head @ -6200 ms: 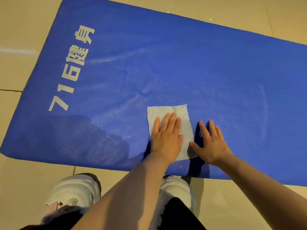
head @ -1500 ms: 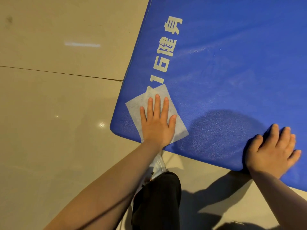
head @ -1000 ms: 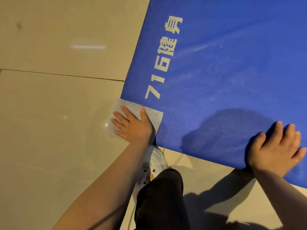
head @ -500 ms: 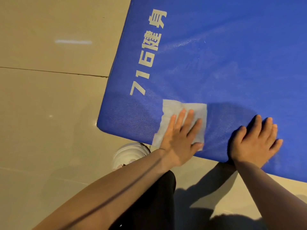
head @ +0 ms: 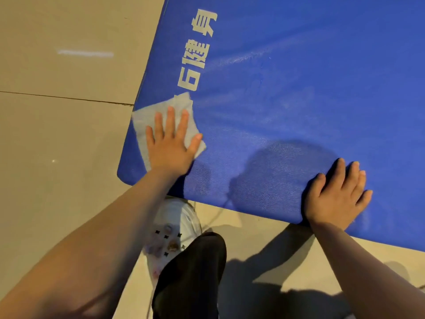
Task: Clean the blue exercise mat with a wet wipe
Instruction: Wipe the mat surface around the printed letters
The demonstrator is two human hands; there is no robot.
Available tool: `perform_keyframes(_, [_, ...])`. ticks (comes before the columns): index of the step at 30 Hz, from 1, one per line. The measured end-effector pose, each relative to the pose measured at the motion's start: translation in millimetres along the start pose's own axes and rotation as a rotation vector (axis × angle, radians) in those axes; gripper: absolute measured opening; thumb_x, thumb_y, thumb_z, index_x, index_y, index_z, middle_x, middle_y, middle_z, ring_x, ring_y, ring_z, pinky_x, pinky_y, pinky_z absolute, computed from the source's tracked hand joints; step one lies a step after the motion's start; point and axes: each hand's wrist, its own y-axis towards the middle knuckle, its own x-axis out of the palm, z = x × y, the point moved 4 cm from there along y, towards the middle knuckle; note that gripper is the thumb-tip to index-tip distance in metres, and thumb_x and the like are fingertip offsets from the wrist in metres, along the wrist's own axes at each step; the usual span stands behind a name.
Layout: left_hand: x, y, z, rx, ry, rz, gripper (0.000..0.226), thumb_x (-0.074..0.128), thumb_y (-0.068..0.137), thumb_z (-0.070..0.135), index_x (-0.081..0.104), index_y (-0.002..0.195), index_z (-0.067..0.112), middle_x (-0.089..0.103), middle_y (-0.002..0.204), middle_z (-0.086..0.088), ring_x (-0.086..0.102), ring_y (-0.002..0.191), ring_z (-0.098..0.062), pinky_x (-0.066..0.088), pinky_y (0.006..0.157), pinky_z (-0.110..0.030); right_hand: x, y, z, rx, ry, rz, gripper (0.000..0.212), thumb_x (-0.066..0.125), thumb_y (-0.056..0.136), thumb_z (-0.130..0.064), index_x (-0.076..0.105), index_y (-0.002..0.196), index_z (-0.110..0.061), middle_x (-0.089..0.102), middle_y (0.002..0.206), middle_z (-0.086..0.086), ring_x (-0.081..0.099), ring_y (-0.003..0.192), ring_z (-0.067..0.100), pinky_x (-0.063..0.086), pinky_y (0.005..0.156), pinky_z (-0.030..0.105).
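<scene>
beige tiled floor (head: pixel 57 157) fills the left side, one grout line running across it toward the mat's left edge, plus a pale streak of light reflection higher up. left forearm comes in from the bottom left corner, angled up and right. left hand (head: pixel 171 143) lies flat, palm down, fingers straight and slightly spread, pressing the white wet wipe (head: pixel 158 112) onto the blue exercise mat (head: pixel 287 100) near its rounded near-left corner. wipe is unfolded, skewed like a diamond; its left tip reaches the mat's left edge, its top tip touches the bottom of the printed text. thumb tip sits at the wipe's right corner. pale lettering (head: pixel 197 51) runs up along the left edge of the mat: a "6" followed by chinese characters, the lower part covered by the wipe.

below the mat's near edge, a white shoe (head: pixel 177 222) with small dark and coloured charms on top, partly under a black trouser leg (head: pixel 190 277). a thin cord or lace trails right of the shoe.

mat surface centre shows faint sheen streaks and a rounded shadow. right hand (head: pixel 338 196) rests palm down on the mat's near edge, fingers extended and close together, holding nothing, the heel of the hand at the mat's rim. right forearm exits bottom right, shadow on the floor under it.
</scene>
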Motion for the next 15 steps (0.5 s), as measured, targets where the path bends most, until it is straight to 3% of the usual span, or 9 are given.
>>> perform_keyframes(5, [-7.4, 16.2, 12.8, -0.248, 0.036, -0.033, 0.062, 0.016, 0.106, 0.048, -0.01, 0.157, 0.026, -0.014, 0.166, -0.004, -0.013, 0.152, -0.031, -0.006, 0.121, -0.052, -1.7, -2.1, 0.8, 0.017, 0.005, 0.005, 0.059, 0.026, 0.096, -0.04, 0.036, 0.147, -0.012, 0.028, 0.158, 0.015, 0.02, 0.147, 0.034, 0.011, 0.117, 0.057])
perform_keyframes(7, [-2.0, 26.1, 31.0, -0.189, 0.061, -0.033, 0.062, 0.015, 0.106, 0.047, -0.008, 0.158, 0.021, -0.014, 0.165, -0.007, -0.013, 0.151, -0.035, -0.007, 0.119, -0.054, -2.0, -1.7, -0.9, 0.018, -0.007, 0.022, 0.06, 0.026, 0.096, -0.04, 0.037, 0.148, -0.013, 0.028, 0.158, 0.015, 0.02, 0.147, 0.034, 0.011, 0.117, 0.057])
perform_keyframes(9, [-1.0, 28.2, 66.0, 0.07, 0.091, -0.052, 0.062, 0.009, 0.105, 0.048, -0.006, 0.158, 0.021, -0.013, 0.165, -0.007, -0.014, 0.151, -0.035, -0.011, 0.118, -0.053, -1.0, -0.5, -0.7, 0.005, -0.018, 0.028, 0.06, 0.026, 0.096, -0.041, 0.037, 0.148, -0.013, 0.029, 0.158, 0.015, 0.021, 0.147, 0.033, 0.011, 0.117, 0.057])
perform_keyframes(11, [7.9, 9.7, 116.4, 0.437, 0.097, -0.093, 0.06, 0.009, 0.104, 0.048, 0.001, 0.159, 0.024, -0.007, 0.166, -0.007, -0.009, 0.151, -0.036, -0.009, 0.119, -0.053, -0.4, -0.9, 0.6, 0.011, -0.013, 0.02, 0.06, 0.027, 0.096, -0.04, 0.037, 0.148, -0.013, 0.029, 0.158, 0.015, 0.021, 0.147, 0.033, 0.011, 0.117, 0.057])
perform_keyframes(13, [23.9, -38.8, 162.5, 0.794, 0.114, -0.066, 0.056, 0.018, 0.104, 0.043, 0.026, 0.156, 0.024, 0.018, 0.164, -0.008, 0.013, 0.151, -0.036, 0.01, 0.12, -0.057, -1.3, -2.5, 1.9, 0.021, -0.01, 0.03, 0.06, 0.029, 0.094, -0.038, 0.038, 0.148, -0.013, 0.029, 0.158, 0.015, 0.022, 0.147, 0.033, 0.011, 0.116, 0.057])
perform_keyframes(15, [37.1, -84.4, 183.5, 0.987, 0.183, -0.043, 0.058, 0.021, 0.102, 0.044, 0.036, 0.153, 0.02, 0.03, 0.161, -0.004, 0.024, 0.149, -0.031, 0.02, 0.12, -0.052, -1.2, -2.0, 2.2, 0.014, -0.001, 0.046, 0.06, 0.03, 0.093, -0.036, 0.039, 0.147, -0.013, 0.031, 0.157, 0.015, 0.023, 0.146, 0.034, 0.012, 0.116, 0.058])
